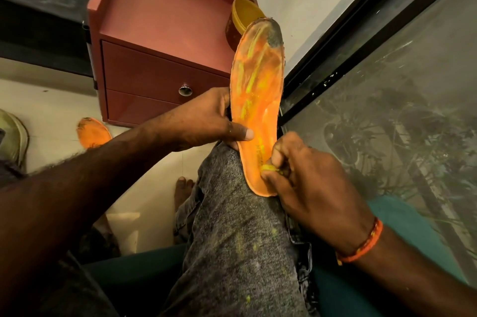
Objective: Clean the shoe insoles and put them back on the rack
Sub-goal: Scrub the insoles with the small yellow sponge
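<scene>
**One insole mid-scrub, another waiting**

The orange insole (258,100) stands propped on the person's knee (232,200) — smeared yellow, toe end dark with grime, so cleaning looks unfinished. The left hand (206,120) grips its edge; the right hand (309,177) pinches a small yellow scrap (268,168) against the heel. A second insole (93,132) lies on the floor — neither is racked.

An insole (258,100) stood on a raised knee (232,187), the left hand (206,120) at its left edge, the right hand (309,182) at its near end. Farther off, a tub (240,22) sat on a drawer unit (160,40). A second insole (93,132) lay on the floor (51,100) to the left.
</scene>
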